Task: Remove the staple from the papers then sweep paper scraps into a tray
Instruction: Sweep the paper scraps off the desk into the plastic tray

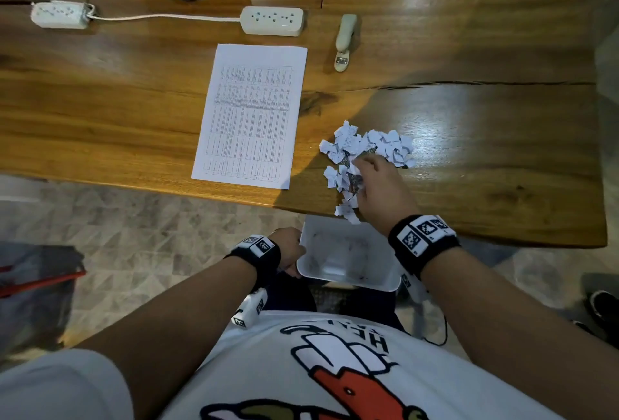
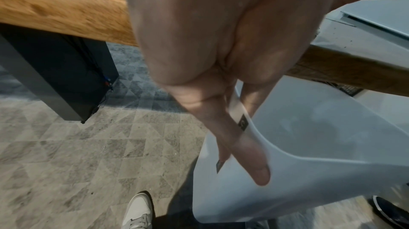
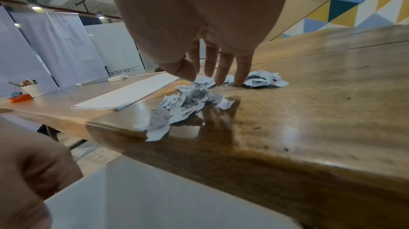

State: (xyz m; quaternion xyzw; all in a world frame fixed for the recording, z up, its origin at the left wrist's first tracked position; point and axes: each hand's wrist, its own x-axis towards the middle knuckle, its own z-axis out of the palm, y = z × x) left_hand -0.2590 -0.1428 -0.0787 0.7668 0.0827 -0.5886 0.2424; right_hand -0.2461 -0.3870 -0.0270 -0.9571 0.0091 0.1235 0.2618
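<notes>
Left hand (image 1: 288, 249) clenched, right hand (image 1: 382, 190) splayed.

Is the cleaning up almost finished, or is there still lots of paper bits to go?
About halfway. The papers lie flat, staple step apparently done. Now the left hand holds the tray under the table edge while the right hand sweeps the scraps. Nearly all scraps are still on the table.
</notes>
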